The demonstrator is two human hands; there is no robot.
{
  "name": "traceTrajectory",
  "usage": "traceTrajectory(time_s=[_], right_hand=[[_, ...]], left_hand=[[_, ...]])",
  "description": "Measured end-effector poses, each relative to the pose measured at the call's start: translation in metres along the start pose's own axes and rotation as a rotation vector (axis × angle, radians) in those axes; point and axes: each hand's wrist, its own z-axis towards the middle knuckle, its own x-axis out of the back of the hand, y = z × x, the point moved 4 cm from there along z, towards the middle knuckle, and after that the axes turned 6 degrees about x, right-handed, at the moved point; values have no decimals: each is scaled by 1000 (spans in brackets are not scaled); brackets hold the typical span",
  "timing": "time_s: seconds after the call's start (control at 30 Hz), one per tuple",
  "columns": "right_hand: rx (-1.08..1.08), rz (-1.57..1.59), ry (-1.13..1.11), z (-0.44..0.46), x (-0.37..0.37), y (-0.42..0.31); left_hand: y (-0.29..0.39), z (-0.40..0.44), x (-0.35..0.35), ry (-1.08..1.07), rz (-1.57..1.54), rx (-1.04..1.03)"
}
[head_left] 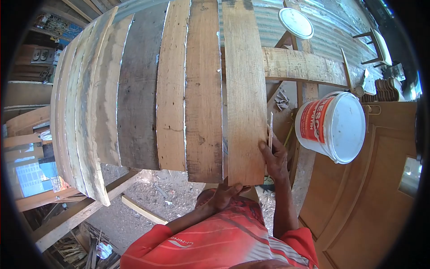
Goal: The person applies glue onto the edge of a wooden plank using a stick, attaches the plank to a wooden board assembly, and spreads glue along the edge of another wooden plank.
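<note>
A light-brown plank [244, 103] lies lengthwise in front of me, at the right end of a row of planks. My left hand [227, 196] grips its near end, fingers closed at the edge and partly hidden beneath. At the plank's right edge, my right hand [274, 160] is closed round a thin pale strip [270, 129] that looks like a wooden stick, its thumb against the plank. To the left sits a neighbouring plank [204, 98], with a narrow gap between the two. White paste-like lines run along several plank edges.
A white bucket [349, 127] with a red label stands at the right, near a brown panelled door [358, 193]. A round white lid [295, 23] rests at the far side by a wooden crossbeam [304, 66]. Scrap wood [80, 251] lies lower left; a chair [378, 47] stands far right.
</note>
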Motion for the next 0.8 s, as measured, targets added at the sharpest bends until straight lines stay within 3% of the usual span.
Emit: traceTrajectory(time_s=[0.1,0.47,0.8], right_hand=[[191,52,99,5,-9,-12],[172,57,126,69,-12,-18],[83,113,151,56,-3,8]], left_hand=[[-1,2,3,-20,14,-25],[1,5,-3,20,-10,-94],[-2,9,-11,-49,19,-178]])
